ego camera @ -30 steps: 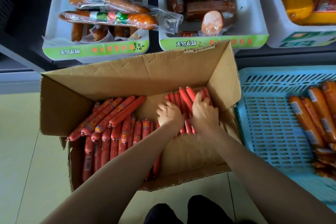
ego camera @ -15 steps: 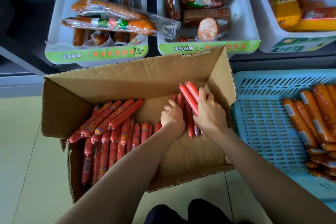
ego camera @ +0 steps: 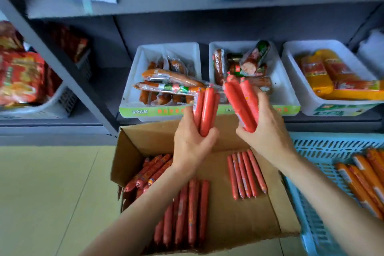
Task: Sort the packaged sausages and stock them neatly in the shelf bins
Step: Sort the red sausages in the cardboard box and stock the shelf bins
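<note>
Task looks partway, judging by what lies where. Shelf bins already hold stock, but plenty of sausages are unsorted in the box and crate, and both hands are loaded with none of that placed yet.

Far left of the left hand (ego camera: 191,145): a grey basket (ego camera: 66,100) on the shelf w/ red snack bags, not sausages as far as I can tell. Below and left of the left wrist, the cardboard box (ego camera: 143,137) has a heap of red sticks at its left side, plus a row lying along the forearm.

Left hand: fingers curled round a small bunch, the left bundle (ego camera: 204,110), held upright above the box. Just beyond it, bin 1 (ego camera: 133,110), white w/ green label strip, holds long vacuum-packed orange-brown sausages, some lying crosswise on top.

Between the two forearms, on the box floor: a neat row of thin sticks (ego camera: 246,174).

Right hand (ego camera: 268,137): wrapped round the right bundle (ego camera: 241,104), tilted left, tips near bin 2's front edge. Bin 2 (ego camera: 288,97) behind it has mixed dark, chunky packs, untidy.

Right of the right hand: bin 3 (ego camera: 307,108), white, w/ yellow-orange wrapped packs. Below that, beside the right forearm, a blue crate (ego camera: 324,147) w/ orange sausages at its far right side.

Left to do, I'd say: drop both bundles in a fitting bin, empty box + crate, tidy bin 2.
</note>
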Demonstrator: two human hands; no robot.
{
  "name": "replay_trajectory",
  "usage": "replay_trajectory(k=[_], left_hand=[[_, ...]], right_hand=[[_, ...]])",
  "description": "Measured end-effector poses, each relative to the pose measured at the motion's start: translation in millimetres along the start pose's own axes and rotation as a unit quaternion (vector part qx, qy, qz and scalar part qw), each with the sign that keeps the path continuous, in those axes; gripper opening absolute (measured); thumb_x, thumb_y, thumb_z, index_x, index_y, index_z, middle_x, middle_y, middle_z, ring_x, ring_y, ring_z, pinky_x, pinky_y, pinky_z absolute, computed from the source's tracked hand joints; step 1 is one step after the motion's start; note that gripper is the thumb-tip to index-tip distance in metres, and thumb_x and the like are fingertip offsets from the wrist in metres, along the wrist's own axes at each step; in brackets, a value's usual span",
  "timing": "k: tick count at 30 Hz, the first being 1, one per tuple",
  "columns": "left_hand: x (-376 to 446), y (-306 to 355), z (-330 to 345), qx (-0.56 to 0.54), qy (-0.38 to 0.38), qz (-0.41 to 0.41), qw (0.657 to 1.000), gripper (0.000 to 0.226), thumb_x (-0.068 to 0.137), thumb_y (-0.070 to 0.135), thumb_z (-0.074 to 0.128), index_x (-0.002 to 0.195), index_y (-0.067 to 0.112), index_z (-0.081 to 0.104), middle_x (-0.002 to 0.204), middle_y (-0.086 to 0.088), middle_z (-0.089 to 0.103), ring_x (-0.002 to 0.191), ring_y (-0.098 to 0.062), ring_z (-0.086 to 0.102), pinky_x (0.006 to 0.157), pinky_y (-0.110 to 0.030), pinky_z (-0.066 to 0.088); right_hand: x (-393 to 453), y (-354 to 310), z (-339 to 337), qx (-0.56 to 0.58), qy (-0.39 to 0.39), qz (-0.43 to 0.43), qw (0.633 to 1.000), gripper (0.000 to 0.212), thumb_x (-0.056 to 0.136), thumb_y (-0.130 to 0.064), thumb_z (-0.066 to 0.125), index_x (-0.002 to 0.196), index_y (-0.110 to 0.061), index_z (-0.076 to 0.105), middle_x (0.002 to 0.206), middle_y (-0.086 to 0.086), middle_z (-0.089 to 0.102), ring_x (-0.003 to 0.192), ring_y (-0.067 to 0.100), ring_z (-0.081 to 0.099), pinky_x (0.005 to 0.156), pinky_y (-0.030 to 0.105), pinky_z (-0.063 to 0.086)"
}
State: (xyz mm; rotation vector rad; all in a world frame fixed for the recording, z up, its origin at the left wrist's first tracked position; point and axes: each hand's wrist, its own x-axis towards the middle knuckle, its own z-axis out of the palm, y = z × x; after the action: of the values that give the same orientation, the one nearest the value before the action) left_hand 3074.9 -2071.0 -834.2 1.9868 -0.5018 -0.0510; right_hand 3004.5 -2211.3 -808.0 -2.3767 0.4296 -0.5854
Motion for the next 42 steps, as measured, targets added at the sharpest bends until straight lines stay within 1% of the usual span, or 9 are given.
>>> replay_trajectory(k=[3, 7, 12, 16, 19, 28, 31, 35, 42], left_hand=[[28.6, 56.4, -62.0, -0.032, 0.104, 0.092, 0.99, 0.027, 0.07, 0.024, 0.059, 0.082, 0.031, 0.036, 0.073, 0.0, 0.052, 0.064, -0.017, 0.053, 0.059, -0.031, 0.046], [85.2, 143.7, -142.4, -0.053, 0.195, 0.214, 0.956, 0.035, 0.072, 0.016, 0.058, 0.084, 0.036, 0.033, 0.076, -0.002, 0.054, 0.064, -0.017, 0.057, 0.055, -0.031, 0.047], [152.6, 215.9, -228.3, 0.046, 0.232, 0.296, 0.925, 0.035, 0.075, 0.014, 0.058, 0.096, 0.026, 0.032, 0.079, -0.004, 0.046, 0.072, -0.025, 0.047, 0.058, -0.023, 0.035], [215.8, 235.2, -270.3, 0.363, 0.069, 0.234, 0.899, 0.042, 0.078, 0.024, 0.061, 0.109, 0.003, 0.042, 0.085, -0.012, 0.051, 0.092, -0.031, 0.044, 0.072, -0.033, 0.031], [244.1, 221.4, -269.0, 0.536, -0.051, 0.147, 0.83, 0.048, 0.083, 0.021, 0.058, 0.127, 0.013, 0.039, 0.11, -0.015, 0.057, 0.115, -0.033, 0.041, 0.09, -0.037, 0.04], [287.9, 173.2, -266.7, 0.547, -0.131, 0.076, 0.823, 0.071, 0.075, 0.036, 0.068, 0.136, 0.038, 0.033, 0.133, -0.006, 0.045, 0.124, -0.032, 0.037, 0.103, -0.044, 0.039], [291.5, 172.5, -288.3, 0.552, -0.113, 0.113, 0.818, 0.065, 0.08, 0.03, 0.069, 0.136, 0.032, 0.038, 0.133, 0.0, 0.042, 0.124, -0.025, 0.031, 0.103, -0.039, 0.036], [282.2, 178.6, -317.4, 0.543, -0.105, 0.126, 0.823, 0.039, 0.087, 0.019, 0.057, 0.126, 0.027, 0.054, 0.127, 0.002, 0.056, 0.117, -0.019, 0.05, 0.098, -0.028, 0.04], [266.6, 174.3, -322.7, 0.578, -0.101, 0.116, 0.801, 0.032, 0.092, 0.02, 0.048, 0.123, 0.026, 0.056, 0.128, 0.0, 0.056, 0.119, -0.021, 0.052, 0.097, -0.031, 0.04]], right_hand=[[39.3, -61.7, -33.4, 0.078, 0.128, -0.09, 0.985, 0.084, 0.068, 0.001, 0.074, 0.14, -0.015, 0.033, 0.128, 0.003, 0.054, 0.11, 0.016, 0.054, 0.086, 0.014, 0.036], [104.5, -156.0, -74.6, 0.121, 0.177, -0.224, 0.951, 0.083, 0.067, 0.004, 0.072, 0.138, -0.012, 0.032, 0.12, -0.009, 0.046, 0.1, 0.004, 0.05, 0.077, -0.007, 0.03], [166.5, -241.2, -115.7, 0.102, 0.168, -0.303, 0.933, 0.078, 0.071, -0.002, 0.07, 0.139, -0.013, 0.033, 0.119, -0.001, 0.055, 0.092, 0.005, 0.051, 0.069, 0.005, 0.038], [203.8, -270.8, -134.0, 0.019, 0.104, -0.271, 0.957, 0.076, 0.072, -0.006, 0.068, 0.138, -0.021, 0.032, 0.12, 0.003, 0.055, 0.101, 0.026, 0.055, 0.073, 0.031, 0.041], [223.2, -278.0, -133.0, -0.01, 0.039, -0.238, 0.97, 0.069, 0.074, -0.009, 0.067, 0.133, -0.02, 0.033, 0.109, 0.003, 0.053, 0.087, 0.025, 0.053, 0.069, 0.034, 0.045], [269.7, -274.9, -98.5, -0.107, -0.07, -0.231, 0.965, 0.069, 0.076, -0.009, 0.069, 0.132, -0.018, 0.031, 0.121, 0.007, 0.053, 0.086, 0.021, 0.048, 0.067, 0.028, 0.038], [290.9, -280.5, -92.7, -0.131, -0.089, -0.236, 0.959, 0.063, 0.075, -0.008, 0.067, 0.127, -0.019, 0.031, 0.118, 0.006, 0.053, 0.088, 0.023, 0.052, 0.063, 0.031, 0.04], [322.3, -296.0, -74.4, -0.174, -0.163, -0.238, 0.942, 0.067, 0.076, -0.009, 0.068, 0.13, -0.018, 0.03, 0.11, 0.004, 0.052, 0.078, 0.017, 0.051, 0.05, 0.023, 0.036], [361.3, -303.5, -2.1, -0.324, -0.271, -0.258, 0.869, 0.067, 0.076, -0.009, 0.067, 0.13, -0.025, 0.031, 0.112, 0.005, 0.048, 0.102, 0.028, 0.054, 0.086, 0.045, 0.048]])
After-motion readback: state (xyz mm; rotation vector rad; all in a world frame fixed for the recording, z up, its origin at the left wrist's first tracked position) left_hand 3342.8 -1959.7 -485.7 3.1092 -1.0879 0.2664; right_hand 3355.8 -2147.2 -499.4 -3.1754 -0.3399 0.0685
